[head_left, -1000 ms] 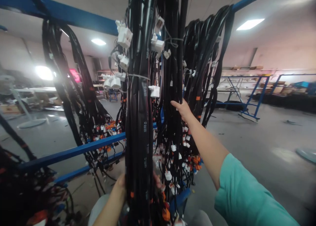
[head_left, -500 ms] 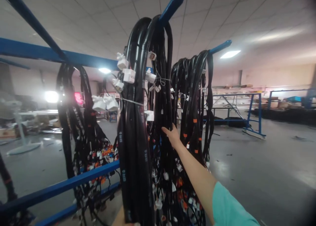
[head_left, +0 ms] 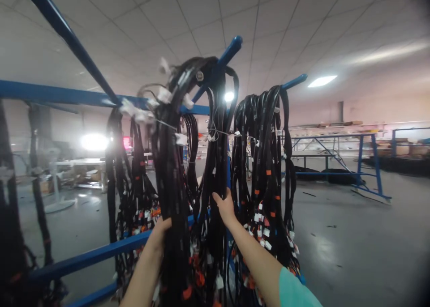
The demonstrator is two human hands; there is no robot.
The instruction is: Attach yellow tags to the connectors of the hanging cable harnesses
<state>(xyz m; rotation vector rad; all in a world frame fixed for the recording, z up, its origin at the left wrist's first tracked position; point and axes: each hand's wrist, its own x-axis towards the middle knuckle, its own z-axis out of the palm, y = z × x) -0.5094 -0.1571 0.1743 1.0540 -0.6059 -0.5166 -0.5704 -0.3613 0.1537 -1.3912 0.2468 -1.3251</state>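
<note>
A thick bundle of black wire harnesses [head_left: 173, 177] hangs over a blue rack arm [head_left: 230, 52] in front of me. White connectors [head_left: 137, 112] and a pale tie sit near its top, partly blurred. My left hand [head_left: 159, 235] grips the near strand from its left side, its fingers mostly hidden behind the black sleeving. On the far strand [head_left: 220, 159], my right hand [head_left: 224, 208] is closed around the harness, thumb pointing up. Orange and white connectors dangle from the lower ends.
Another harness bundle [head_left: 262, 141] hangs on a blue arm to the right, close to my right forearm. More harnesses [head_left: 116, 172] hang at left. A blue lower rail [head_left: 90, 255] crosses at left. Behind stand a blue frame [head_left: 361, 159], shelves and a pedestal fan.
The near strand has swung left at its top, with its connectors. My left hand has come up into view on it. My right hand sits slightly lower and more to the left.
</note>
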